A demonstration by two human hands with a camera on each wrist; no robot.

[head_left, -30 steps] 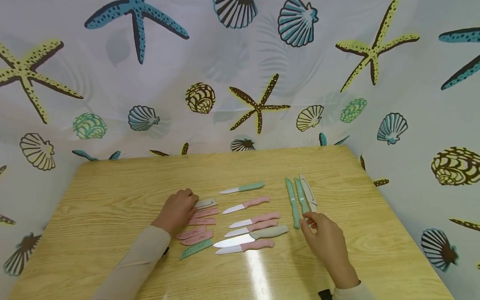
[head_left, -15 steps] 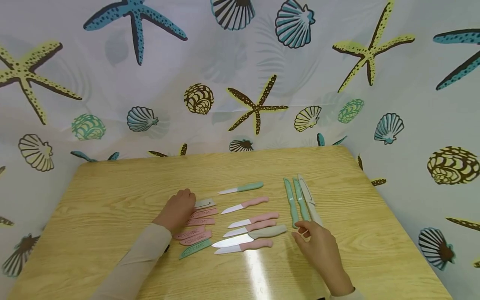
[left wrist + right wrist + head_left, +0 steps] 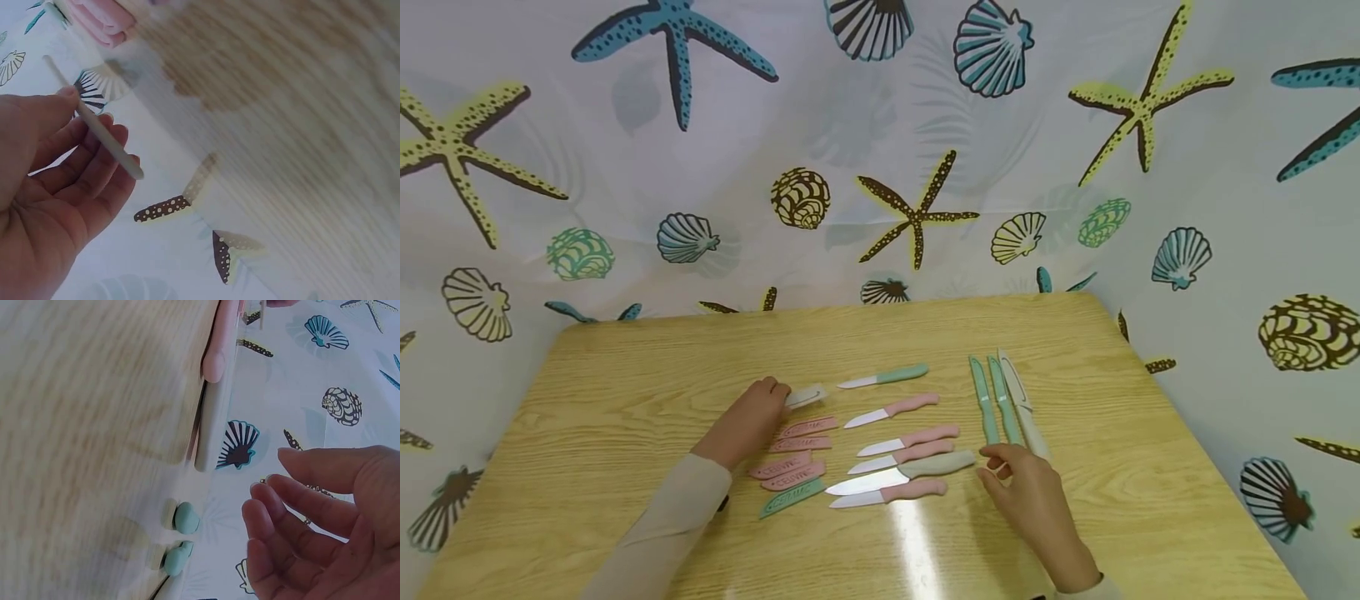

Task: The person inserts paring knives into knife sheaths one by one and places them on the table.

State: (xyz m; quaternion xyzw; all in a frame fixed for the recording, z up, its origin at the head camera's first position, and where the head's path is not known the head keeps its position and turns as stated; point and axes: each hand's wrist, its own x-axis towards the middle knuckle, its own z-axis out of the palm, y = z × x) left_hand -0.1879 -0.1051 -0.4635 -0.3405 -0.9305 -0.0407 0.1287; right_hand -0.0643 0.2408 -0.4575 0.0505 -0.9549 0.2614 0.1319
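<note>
My left hand [image 3: 748, 425] pinches a pale grey-beige knife sheath [image 3: 805, 397] between thumb and fingers. In the left wrist view the sheath [image 3: 103, 136] is seen edge-on, held off the table. Below it lie several pink sheaths [image 3: 808, 427] and one green sheath [image 3: 792, 497]. My right hand [image 3: 1026, 492] hovers with loosely bent fingers and nothing in them, as the right wrist view confirms. It is nearest the handle ends of two sheathed green knives [image 3: 982, 400] and a sheathed beige knife [image 3: 1018, 392]. Part of those handles is hidden behind it.
Bare-bladed knives lie in a column mid-table: a green-handled knife [image 3: 902, 373] at the back, several pink-handled knives [image 3: 913, 402], and a larger beige-handled knife [image 3: 936, 464]. A patterned cloth [image 3: 880, 125] hangs behind the wooden table [image 3: 662, 358].
My left hand has lifted the beige sheath from beside the pink sheaths and shifted it slightly back and left. My right hand has drawn away from the sheathed knives, toward me and slightly left.
</note>
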